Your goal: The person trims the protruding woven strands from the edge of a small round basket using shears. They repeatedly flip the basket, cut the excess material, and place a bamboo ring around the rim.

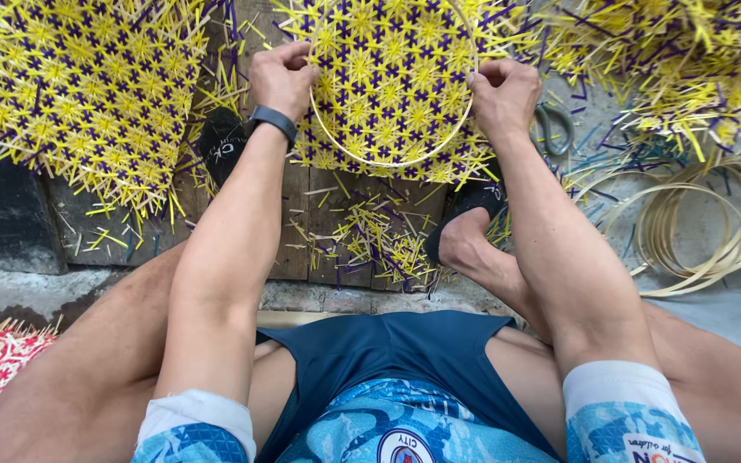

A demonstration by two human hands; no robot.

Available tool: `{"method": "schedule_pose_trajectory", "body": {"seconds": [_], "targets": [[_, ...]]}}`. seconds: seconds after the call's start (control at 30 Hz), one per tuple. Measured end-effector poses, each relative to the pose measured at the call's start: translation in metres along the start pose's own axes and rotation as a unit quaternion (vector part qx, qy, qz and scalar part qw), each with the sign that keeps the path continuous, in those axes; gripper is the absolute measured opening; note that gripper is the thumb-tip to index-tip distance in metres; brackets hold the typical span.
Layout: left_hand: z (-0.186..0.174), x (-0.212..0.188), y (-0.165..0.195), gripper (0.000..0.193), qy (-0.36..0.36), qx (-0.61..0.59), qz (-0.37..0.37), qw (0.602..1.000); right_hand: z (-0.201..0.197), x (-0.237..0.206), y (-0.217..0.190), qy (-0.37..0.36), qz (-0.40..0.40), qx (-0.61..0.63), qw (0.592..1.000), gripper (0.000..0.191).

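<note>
Weathered wooden planks (319, 231) on the ground carry a yellow-and-purple woven strip mat (392, 81) lying flat between the person's feet. A thin pale bamboo hoop (388, 161) rests on the mat. The left hand (282, 77) is closed around the hoop's left side, and the right hand (503, 93) is closed around its right side. Loose coiled bamboo hoops (713, 227) lie well apart, at right.

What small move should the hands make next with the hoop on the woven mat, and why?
Probably press the thin hoop flat and centre it. The left hand and right hand each pinch its rim at opposite sides, over the yellow and purple woven mat, and loose strip ends stick out all round beyond the ring. Scissors lie beside the right hand.
</note>
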State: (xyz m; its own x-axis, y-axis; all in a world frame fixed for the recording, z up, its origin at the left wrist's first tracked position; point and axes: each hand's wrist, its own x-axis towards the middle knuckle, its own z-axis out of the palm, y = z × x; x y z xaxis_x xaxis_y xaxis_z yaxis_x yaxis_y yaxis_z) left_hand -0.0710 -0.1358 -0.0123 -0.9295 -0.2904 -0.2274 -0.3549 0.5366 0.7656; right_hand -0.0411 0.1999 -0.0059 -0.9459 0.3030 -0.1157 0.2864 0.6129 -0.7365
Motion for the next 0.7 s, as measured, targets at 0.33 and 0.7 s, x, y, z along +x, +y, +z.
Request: {"method": "schedule_pose_trajectory", "body": {"seconds": [0.33, 0.7], "targets": [[0.001, -0.002, -0.008, 0.027, -0.006, 0.016, 0.09, 0.996, 0.01, -0.001, 0.01, -0.021, 0.035, 0.055, 0.998, 0.014], [0.002, 0.009, -0.012, 0.018, -0.012, -0.075, 0.037, 0.996, 0.01, -0.005, 0.014, 0.013, 0.02, 0.037, 0.999, 0.014]]}}
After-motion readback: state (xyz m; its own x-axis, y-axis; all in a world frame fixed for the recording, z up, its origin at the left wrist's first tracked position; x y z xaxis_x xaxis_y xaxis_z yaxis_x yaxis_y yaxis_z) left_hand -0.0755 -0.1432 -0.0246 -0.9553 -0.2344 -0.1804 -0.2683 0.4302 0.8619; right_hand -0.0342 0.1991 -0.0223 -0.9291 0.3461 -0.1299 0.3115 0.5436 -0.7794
